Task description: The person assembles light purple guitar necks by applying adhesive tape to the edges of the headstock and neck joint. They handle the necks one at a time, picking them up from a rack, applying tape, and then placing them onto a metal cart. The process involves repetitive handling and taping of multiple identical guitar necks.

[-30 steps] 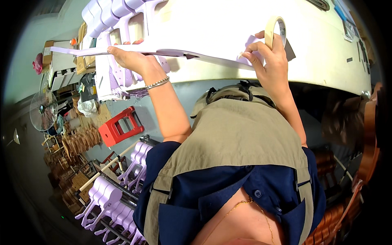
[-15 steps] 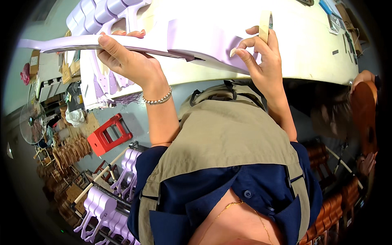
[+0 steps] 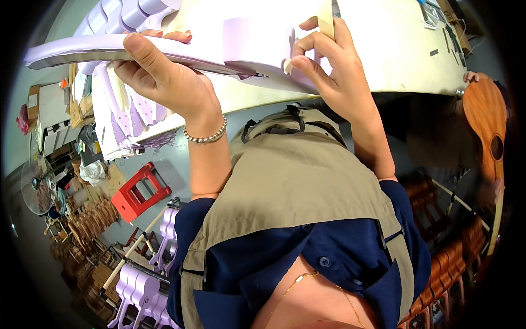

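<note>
Two bare hands work at the edge of a cream table (image 3: 394, 60); the left hand (image 3: 170, 82) is clamped on the neck of a lilac ukulele (image 3: 257, 41), thumb on the near side and fingertips showing over the far side; the ukulele is held edge-on above the table, its neck running out to the left and its body reaching toward the right hand (image 3: 339, 71); this hand has thumb and forefinger together on a small pale piece of tape (image 3: 288, 67), while a roll of masking tape (image 3: 325, 19) stands among its upper fingers, cut by the top edge of the view; whether those fingertips touch the lilac body, I cannot tell; a beaded bracelet (image 3: 205, 137) circles the left wrist; more lilac ukuleles (image 3: 129, 13) stand close together on the table's left part, and others hang on a rack (image 3: 129, 256) at lower left, near a red plastic stool (image 3: 129, 200) on the floor; a fan (image 3: 38, 186) is at the far left; at the right, a co-worker's hand (image 3: 476, 75) rests on the end of a brown wooden ukulele (image 3: 485, 109), with a row of reddish-brown instruments (image 3: 438, 279) below it.
</note>
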Available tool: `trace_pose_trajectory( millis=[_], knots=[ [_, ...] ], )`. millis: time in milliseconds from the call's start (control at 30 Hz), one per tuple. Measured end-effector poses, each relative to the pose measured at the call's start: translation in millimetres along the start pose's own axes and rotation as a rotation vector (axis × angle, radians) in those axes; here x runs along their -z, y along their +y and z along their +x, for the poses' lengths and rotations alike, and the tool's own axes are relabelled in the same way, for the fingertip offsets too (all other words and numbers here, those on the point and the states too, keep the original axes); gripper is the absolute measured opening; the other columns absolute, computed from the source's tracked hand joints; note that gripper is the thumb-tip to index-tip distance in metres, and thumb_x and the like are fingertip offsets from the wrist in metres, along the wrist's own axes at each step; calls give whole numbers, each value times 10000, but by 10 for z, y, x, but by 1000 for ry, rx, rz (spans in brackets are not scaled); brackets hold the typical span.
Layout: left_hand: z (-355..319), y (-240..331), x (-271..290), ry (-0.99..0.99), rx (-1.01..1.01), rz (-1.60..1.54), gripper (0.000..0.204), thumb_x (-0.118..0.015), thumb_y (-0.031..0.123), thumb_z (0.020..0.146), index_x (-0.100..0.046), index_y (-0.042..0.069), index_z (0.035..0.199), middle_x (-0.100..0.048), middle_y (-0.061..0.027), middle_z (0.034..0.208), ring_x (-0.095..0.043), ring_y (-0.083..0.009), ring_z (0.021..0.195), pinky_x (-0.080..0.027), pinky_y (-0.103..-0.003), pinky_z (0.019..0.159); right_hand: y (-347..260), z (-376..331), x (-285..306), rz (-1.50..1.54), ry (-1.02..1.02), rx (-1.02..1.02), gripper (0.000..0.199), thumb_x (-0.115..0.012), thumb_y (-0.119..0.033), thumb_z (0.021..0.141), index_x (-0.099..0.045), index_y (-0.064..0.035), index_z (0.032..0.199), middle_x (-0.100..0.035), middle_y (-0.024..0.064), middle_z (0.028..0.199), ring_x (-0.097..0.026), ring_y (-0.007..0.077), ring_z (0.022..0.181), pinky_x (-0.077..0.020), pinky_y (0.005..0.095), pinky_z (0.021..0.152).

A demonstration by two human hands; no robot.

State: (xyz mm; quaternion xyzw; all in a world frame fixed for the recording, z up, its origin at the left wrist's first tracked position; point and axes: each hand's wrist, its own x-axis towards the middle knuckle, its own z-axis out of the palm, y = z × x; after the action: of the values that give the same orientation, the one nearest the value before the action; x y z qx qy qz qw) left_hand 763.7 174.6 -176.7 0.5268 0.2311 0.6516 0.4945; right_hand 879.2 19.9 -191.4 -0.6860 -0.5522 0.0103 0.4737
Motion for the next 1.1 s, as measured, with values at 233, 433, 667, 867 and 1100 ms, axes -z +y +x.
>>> trace_pose_trajectory(
  millis=[233, 433, 667, 867, 1100],
  knots=[
    [-23, 16, -37, -23, -17, -10, 442, -511, 425, 877, -378, 25, 1010, -482, -71, 790, -534, -165, 556, -494, -300, 614, -93, 209, 100, -93, -99, -16, 201, -693, -109, 698, -550, -71, 833, -450, 124, 862, -452, 275, 873, -388, 358, 749],
    [-31, 16, -30, -16, -18, -11, 441, -520, 426, 872, -377, 31, 1007, -479, -62, 764, -536, -164, 541, -492, -287, 614, -245, 310, 159, -97, -196, 10, 222, -709, -137, 695, -529, -52, 794, -448, 135, 821, -454, 296, 779, -402, 366, 692],
    [25, -37, 28, -4, -19, 33, 421, -492, 422, 891, -363, 36, 1000, -487, -66, 764, -526, -145, 518, -488, -277, 591, -30, 306, 68, -180, -22, -262, 312, -702, -248, 731, -534, -44, 897, -469, 139, 881, -485, 294, 863, -412, 343, 761],
    [13, -7, 76, 91, 35, -100, 424, -558, 334, 873, -362, 8, 1061, -465, -48, 755, -521, -115, 529, -477, -234, 537, 1351, 388, -104, -142, 92, -391, 244, -498, -147, 874, -526, -110, 1114, -591, 131, 997, -586, 242, 930, -458, 353, 768],
    [-23, 67, 181, 138, 90, -108, 446, -631, 51, 780, -349, 18, 1124, -492, -43, 795, -497, -109, 615, -455, -254, 616, 2893, 121, -417, -921, -232, -214, 426, -571, -127, 812, -483, -172, 1226, -576, 136, 1031, -537, 314, 962, -430, 402, 843]
  ],
)
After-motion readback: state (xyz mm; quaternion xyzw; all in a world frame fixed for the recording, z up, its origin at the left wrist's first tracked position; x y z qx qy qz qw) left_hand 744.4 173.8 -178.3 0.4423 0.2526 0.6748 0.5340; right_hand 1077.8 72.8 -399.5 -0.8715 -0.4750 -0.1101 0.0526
